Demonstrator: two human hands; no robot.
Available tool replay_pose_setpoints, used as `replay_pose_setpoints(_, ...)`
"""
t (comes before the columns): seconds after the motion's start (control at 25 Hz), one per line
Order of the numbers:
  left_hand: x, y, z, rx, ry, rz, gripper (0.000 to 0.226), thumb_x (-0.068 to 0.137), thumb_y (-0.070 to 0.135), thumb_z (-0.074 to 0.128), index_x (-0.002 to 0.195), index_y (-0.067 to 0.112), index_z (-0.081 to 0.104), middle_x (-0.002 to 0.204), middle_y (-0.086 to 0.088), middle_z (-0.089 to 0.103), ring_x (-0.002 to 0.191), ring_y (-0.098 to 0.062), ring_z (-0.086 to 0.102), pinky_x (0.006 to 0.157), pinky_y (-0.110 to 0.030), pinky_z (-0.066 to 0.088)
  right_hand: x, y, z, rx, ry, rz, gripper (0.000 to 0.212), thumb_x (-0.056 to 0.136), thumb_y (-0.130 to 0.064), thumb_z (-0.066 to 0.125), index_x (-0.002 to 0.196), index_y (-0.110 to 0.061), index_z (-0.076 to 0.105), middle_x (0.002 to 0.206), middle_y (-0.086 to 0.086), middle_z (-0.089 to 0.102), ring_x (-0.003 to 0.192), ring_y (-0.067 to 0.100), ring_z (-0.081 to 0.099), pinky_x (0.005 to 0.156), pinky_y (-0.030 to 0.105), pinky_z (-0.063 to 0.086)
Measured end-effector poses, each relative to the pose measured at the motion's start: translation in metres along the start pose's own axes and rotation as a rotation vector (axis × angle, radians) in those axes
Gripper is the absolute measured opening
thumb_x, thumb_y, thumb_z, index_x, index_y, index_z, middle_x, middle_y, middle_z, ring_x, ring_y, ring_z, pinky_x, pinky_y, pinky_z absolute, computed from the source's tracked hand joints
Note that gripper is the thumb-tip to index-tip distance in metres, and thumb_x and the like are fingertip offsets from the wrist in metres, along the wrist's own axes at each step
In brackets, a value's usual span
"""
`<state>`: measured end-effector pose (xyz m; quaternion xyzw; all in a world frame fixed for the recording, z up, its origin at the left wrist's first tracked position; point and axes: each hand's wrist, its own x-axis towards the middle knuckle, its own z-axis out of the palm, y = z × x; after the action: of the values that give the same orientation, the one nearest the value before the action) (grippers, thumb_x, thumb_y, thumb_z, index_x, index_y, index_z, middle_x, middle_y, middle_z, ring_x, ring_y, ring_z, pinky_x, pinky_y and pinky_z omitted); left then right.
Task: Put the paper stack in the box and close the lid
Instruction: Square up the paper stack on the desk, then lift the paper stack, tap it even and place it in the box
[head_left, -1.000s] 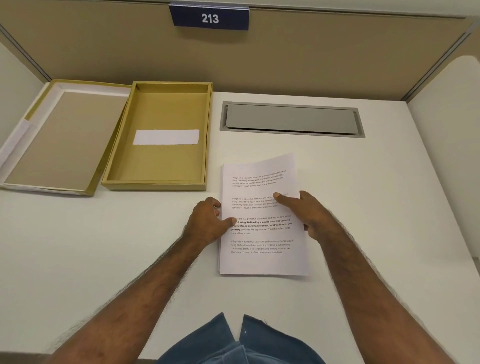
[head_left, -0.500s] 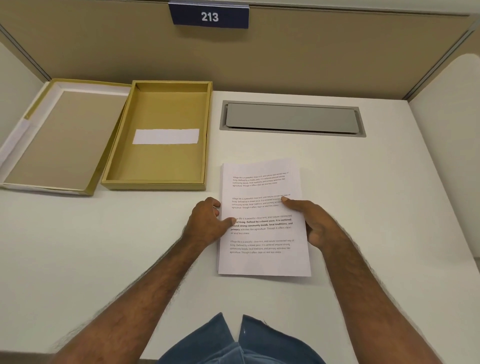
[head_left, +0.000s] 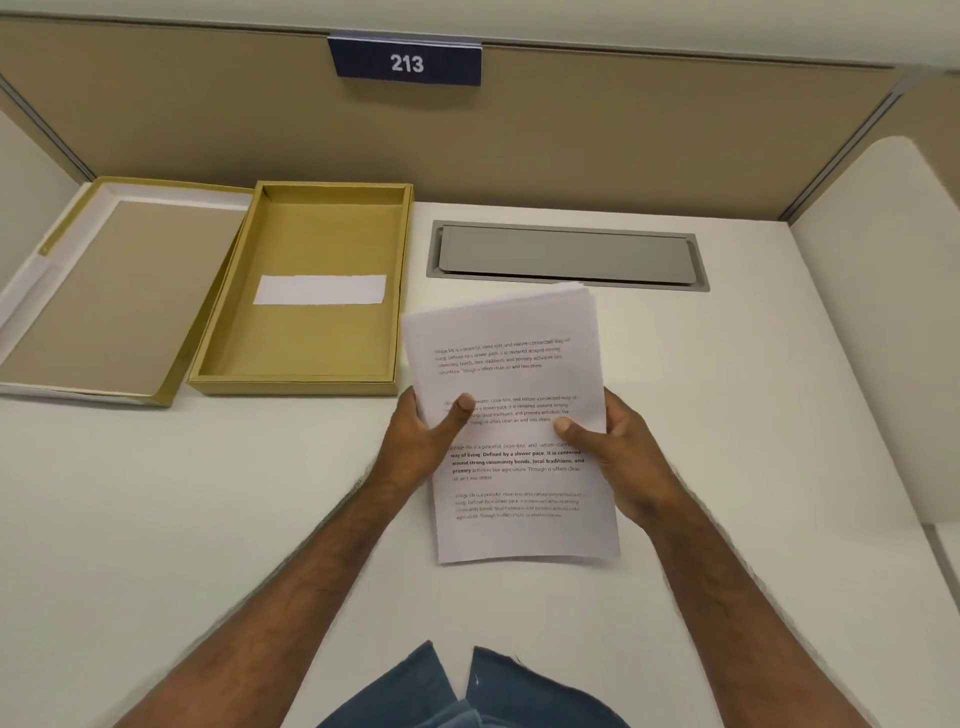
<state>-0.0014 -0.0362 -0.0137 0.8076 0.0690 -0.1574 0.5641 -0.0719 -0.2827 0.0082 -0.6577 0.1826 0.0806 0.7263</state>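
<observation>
A stack of white printed paper (head_left: 511, 374) is held above the white desk, tilted slightly left. My left hand (head_left: 423, 441) grips its left edge with the thumb on top. My right hand (head_left: 615, 457) grips the right edge, thumb on the page. The open mustard-yellow box (head_left: 228, 332) lies at the back left, just left of the stack, with a white strip of paper (head_left: 319, 289) on its floor. Its lid (head_left: 88, 291) lies flat, inside up, against the box's left side.
A grey recessed cable hatch (head_left: 566, 254) sits in the desk behind the stack. A tan partition with a blue "213" sign (head_left: 406, 62) closes the back, and white side panels (head_left: 883, 322) flank the desk. Blue cloth (head_left: 457, 691) shows at the near edge.
The stack lay flat on the desk under both hands; now both hands grip its sides and have lifted it, shifted a little toward the box.
</observation>
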Motion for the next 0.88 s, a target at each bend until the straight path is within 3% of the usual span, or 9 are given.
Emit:
replay_pose_setpoints(0.08,-0.004,0.027,-0.002,-0.175,0.002,0.086,0.047,0.087,0.059,0.072,0.122,0.029,0.065,0.115,0.011,0.077,0.114,-0.016,0.075,0.080,-0.020,0.062,-0.013,-0.016,-0.003,0.001,0.001,-0.099,0.043,0.095,-0.013,0.077,0.137,-0.017,0.067,0.128,0.006,0.082,0.117,0.034,0.079,0.094,0.047,0.066)
replay_pose_setpoints(0.2,-0.015,0.070,-0.008,-0.271,0.066,0.323,0.056,0.084,0.054,0.076,0.127,0.022,0.059,0.122,0.002,0.075,0.109,-0.014,0.075,0.087,-0.034,0.064,-0.025,-0.036,-0.006,0.031,0.044,-0.271,0.039,0.096,-0.013,0.079,0.130,-0.029,0.069,0.125,0.000,0.081,0.115,0.027,0.078,0.089,0.037,0.066)
replay_pose_setpoints(0.36,-0.023,0.095,-0.008,-0.303,0.045,0.518,0.062,0.087,0.045,0.070,0.135,0.012,0.049,0.121,0.000,0.068,0.111,-0.017,0.073,0.085,-0.033,0.064,-0.030,-0.035,-0.011,0.053,0.098,-0.416,0.045,0.096,-0.006,0.071,0.129,-0.036,0.069,0.126,-0.004,0.079,0.119,0.022,0.075,0.098,0.035,0.063)
replay_pose_setpoints(0.44,-0.023,0.079,-0.006,-0.267,0.037,0.513,0.064,0.087,0.058,0.071,0.137,0.024,0.049,0.124,0.006,0.065,0.116,-0.010,0.068,0.093,-0.034,0.061,-0.029,-0.020,-0.013,-0.033,0.127,-0.404,0.043,0.095,-0.008,0.072,0.136,-0.022,0.066,0.123,-0.007,0.080,0.118,0.016,0.075,0.105,0.041,0.062)
replay_pose_setpoints(0.52,-0.024,0.055,-0.001,-0.210,0.019,0.453,0.061,0.086,0.058,0.072,0.137,0.042,0.044,0.130,0.020,0.062,0.122,0.000,0.062,0.104,-0.031,0.055,-0.030,-0.004,-0.012,-0.083,0.137,-0.393,0.047,0.096,-0.012,0.072,0.143,-0.015,0.064,0.129,-0.003,0.078,0.125,0.016,0.072,0.116,0.046,0.055)
replay_pose_setpoints(0.6,-0.026,0.039,0.002,-0.197,-0.007,0.413,0.069,0.083,0.052,0.077,0.140,0.049,0.038,0.133,0.030,0.060,0.126,0.006,0.058,0.106,-0.021,0.051,-0.033,0.005,-0.008,-0.090,0.146,-0.388,0.046,0.098,-0.013,0.070,0.140,-0.032,0.068,0.133,-0.007,0.077,0.133,0.016,0.068,0.119,0.038,0.051)
replay_pose_setpoints(0.72,-0.022,0.034,0.003,-0.172,-0.023,0.399,0.076,0.082,0.034,0.085,0.144,0.039,0.039,0.135,0.018,0.061,0.124,0.007,0.059,0.100,-0.012,0.050,-0.032,0.009,-0.001,-0.109,0.175,-0.369,0.043,0.102,-0.017,0.071,0.135,-0.046,0.069,0.133,-0.015,0.077,0.134,0.012,0.067,0.118,0.036,0.051)
replay_pose_setpoints(0.8,-0.017,0.039,0.002,-0.159,-0.021,0.433,0.067,0.087,0.026,0.082,0.142,0.031,0.044,0.130,0.004,0.063,0.121,-0.007,0.063,0.097,-0.025,0.058,-0.028,0.009,0.001,-0.156,0.199,-0.377,0.040,0.104,-0.024,0.069,0.144,-0.033,0.065,0.135,-0.010,0.076,0.134,0.010,0.067,0.117,0.038,0.053)
replay_pose_setpoints(0.88,-0.014,0.047,0.002,-0.167,-0.017,0.473,0.059,0.090,0.019,0.079,0.136,0.038,0.047,0.127,-0.002,0.063,0.117,-0.014,0.064,0.094,-0.033,0.062,-0.022,0.004,0.001,-0.188,0.228,-0.385,0.046,0.104,-0.029,0.066,0.148,-0.018,0.061,0.138,0.000,0.073,0.134,0.016,0.066,0.113,0.039,0.056)
